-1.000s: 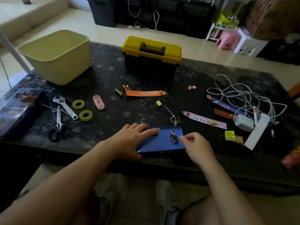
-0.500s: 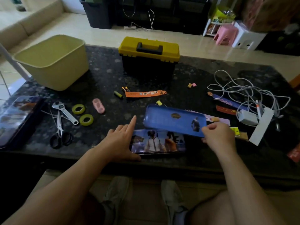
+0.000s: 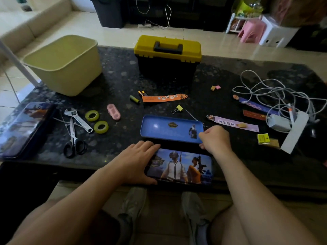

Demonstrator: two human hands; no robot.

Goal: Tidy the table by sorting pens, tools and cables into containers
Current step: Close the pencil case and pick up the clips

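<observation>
A pencil tin lies in two halves near the table's front edge. The blue half rests flat, hollow side up, just beyond the printed half. My right hand pinches the blue half's right front corner. My left hand rests with straight fingers on the printed half's left end. To the left lie a wrench, scissors and two tape rolls. A tangle of white cables with a power strip sits at the right.
A pale green bin stands back left, a shut yellow-lidded toolbox back centre. A second printed tin lies at the far left. Batteries, an orange bookmark, a binder clip and a purple bookmark are scattered mid-table.
My right hand lifted the blue half off the printed half and set it down flat just beyond it. My left hand moved onto the printed half's left end.
</observation>
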